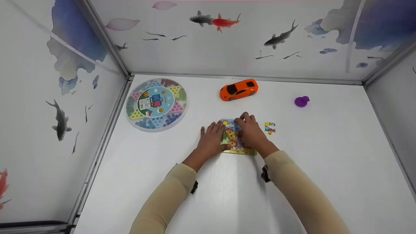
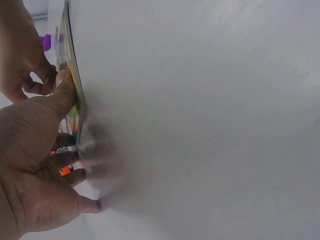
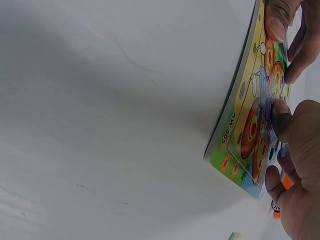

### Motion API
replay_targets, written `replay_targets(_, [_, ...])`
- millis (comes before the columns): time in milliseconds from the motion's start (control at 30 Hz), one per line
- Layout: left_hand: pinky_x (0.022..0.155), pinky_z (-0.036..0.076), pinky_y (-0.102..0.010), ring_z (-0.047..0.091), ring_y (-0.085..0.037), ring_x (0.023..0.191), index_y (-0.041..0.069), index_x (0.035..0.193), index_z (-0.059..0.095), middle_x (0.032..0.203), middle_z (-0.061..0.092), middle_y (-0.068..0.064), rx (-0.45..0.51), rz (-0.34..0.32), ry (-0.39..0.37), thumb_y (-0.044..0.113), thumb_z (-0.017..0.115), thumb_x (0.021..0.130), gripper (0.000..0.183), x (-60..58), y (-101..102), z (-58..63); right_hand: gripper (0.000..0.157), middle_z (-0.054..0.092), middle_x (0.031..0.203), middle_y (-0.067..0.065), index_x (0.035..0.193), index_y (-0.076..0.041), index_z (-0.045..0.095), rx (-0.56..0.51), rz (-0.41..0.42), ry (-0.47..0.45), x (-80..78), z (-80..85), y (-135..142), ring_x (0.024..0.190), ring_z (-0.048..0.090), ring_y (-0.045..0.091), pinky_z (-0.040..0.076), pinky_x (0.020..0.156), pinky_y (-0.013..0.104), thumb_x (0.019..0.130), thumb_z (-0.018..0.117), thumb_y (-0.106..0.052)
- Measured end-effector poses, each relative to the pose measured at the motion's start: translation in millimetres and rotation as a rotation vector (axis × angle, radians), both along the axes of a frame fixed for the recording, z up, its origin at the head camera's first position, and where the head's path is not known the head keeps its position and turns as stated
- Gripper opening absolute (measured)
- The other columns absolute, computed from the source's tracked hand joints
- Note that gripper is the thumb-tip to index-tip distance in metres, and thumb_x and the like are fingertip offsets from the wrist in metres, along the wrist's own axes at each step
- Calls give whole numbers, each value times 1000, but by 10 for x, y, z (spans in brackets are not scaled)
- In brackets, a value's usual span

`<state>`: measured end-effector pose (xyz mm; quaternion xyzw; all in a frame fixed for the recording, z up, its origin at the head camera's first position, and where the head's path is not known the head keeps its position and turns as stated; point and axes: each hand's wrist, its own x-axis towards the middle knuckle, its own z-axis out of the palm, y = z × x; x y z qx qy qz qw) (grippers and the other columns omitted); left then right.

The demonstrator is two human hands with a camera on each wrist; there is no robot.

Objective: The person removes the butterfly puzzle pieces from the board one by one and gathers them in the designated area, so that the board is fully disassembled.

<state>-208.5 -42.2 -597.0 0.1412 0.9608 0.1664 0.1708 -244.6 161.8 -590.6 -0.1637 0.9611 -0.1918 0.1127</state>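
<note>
The puzzle board (image 1: 230, 135) lies flat on the white surface (image 1: 325, 152) near the middle of the frame, its lower edge running almost level and dipping slightly toward the right; it looks close to square, and with hands over its upper right the long axis cannot be told. Its cartoon picture sits upright, with a yellow sun at the upper left, and the right wrist view shows the code "KW-805" printed on its border near a corner. The left hand (image 1: 213, 140) lies with spread, fairly straight fingers along the board's left side, thumb resting over the lower edge. The right hand (image 1: 252, 131) bends its fingers over the right part, thumb pressing the picture; whether it pinches a piece cannot be told. Just right of that hand lies a loose puzzle piece (image 1: 270, 127), a tab pointing toward the frame's bottom. At upper centre an orange toy car (image 1: 239, 90) points its nose leftward, and at upper right sits a purple toy duck (image 1: 302, 101). The round game box (image 1: 156, 104) at upper left bears large blue characters turned sideways and a white label too small to read.
</note>
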Motion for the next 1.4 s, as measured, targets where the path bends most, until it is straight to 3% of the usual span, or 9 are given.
replay_targets(233, [137,18,-68,19,-30,174,15,175,33,187,21,-5,-3,-6,5,60,70,104,92,0,1,9,44,47,148,18,154,-8,59,22,20,27,19,-7,14,132,46,39,50,113,60,111,67,-16])
replay_targets(467, [137,18,-68,19,-30,174,15,175,34,187,22,-5,7,-8,8,60,70,104,91,16,1,21,44,54,150,16,154,-13,62,80,15,124,58,-28,53,137,49,41,49,112,68,111,67,-20])
replay_targets(767, [138,16,-67,18,-30,174,15,176,32,187,20,-5,12,-8,1,60,70,104,92,25,-11,49,39,62,146,12,145,-16,69,77,17,242,50,46,208,135,49,41,41,114,74,107,75,-18])
replay_targets(1100, [137,17,-68,19,-31,173,15,175,33,186,22,-6,30,-5,14,59,72,104,92,38,-11,52,38,63,145,9,139,-19,76,71,21,244,27,88,456,141,45,41,29,122,79,102,82,-18])
replay_targets(1400, [137,17,-68,19,-32,173,15,175,33,186,21,-6,36,-4,19,58,71,104,92,34,-9,30,38,67,144,9,138,-20,77,129,36,292,41,108,681,143,48,44,23,122,87,101,81,-14])
